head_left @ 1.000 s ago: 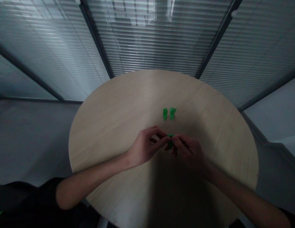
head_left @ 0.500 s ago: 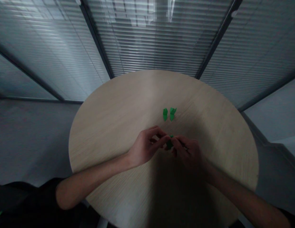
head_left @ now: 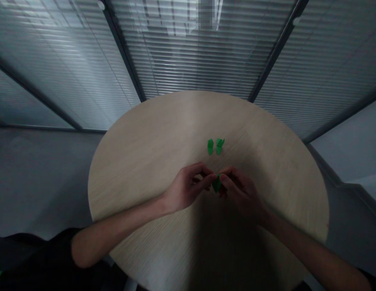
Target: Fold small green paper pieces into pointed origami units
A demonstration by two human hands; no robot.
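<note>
A small green folded paper piece (head_left: pixel 216 184) is pinched between both of my hands just above the round wooden table (head_left: pixel 151 137). My left hand (head_left: pixel 188 186) grips it from the left with thumb and fingers closed. From the right, my right hand (head_left: pixel 241 193) pinches it the same way. Most of the piece is hidden by my fingertips. Two more green folded pieces (head_left: pixel 215 146) lie side by side on the table a little beyond my hands.
Glass walls with closed horizontal blinds (head_left: pixel 191 52) and dark frames stand behind the table. Grey floor (head_left: pixel 39 178) lies to the left and right of the table.
My fingers have shifted slightly on the green piece, and it now hangs a little lower between my fingertips. The two pieces on the table have not moved.
</note>
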